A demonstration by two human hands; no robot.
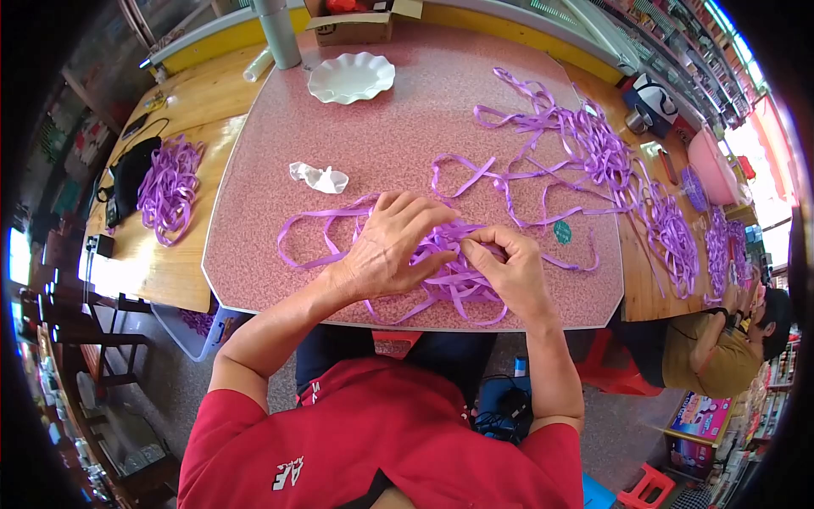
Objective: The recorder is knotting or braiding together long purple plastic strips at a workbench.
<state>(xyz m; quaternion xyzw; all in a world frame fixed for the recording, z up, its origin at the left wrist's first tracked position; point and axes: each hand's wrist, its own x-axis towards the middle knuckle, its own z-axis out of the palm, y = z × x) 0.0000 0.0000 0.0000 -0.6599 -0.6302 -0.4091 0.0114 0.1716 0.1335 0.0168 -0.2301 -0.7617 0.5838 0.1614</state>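
Observation:
A loose heap of purple ribbon lies at the near edge of the pink speckled tabletop, in front of me. My left hand is curved over this heap, with ribbon between its fingers and thumb. Close beside it, my right hand pinches ribbon between thumb and fingertips. Loops of the ribbon spread left from under my left hand. A bigger tangle of purple ribbon covers the right side of the table, its loose strands trailing toward my hands.
Farther off stand a white scalloped plate, a pale green cylinder and a cardboard box. Crumpled white plastic lies left of centre. More ribbon bundles rest on the left wooden table. A person sits at the right.

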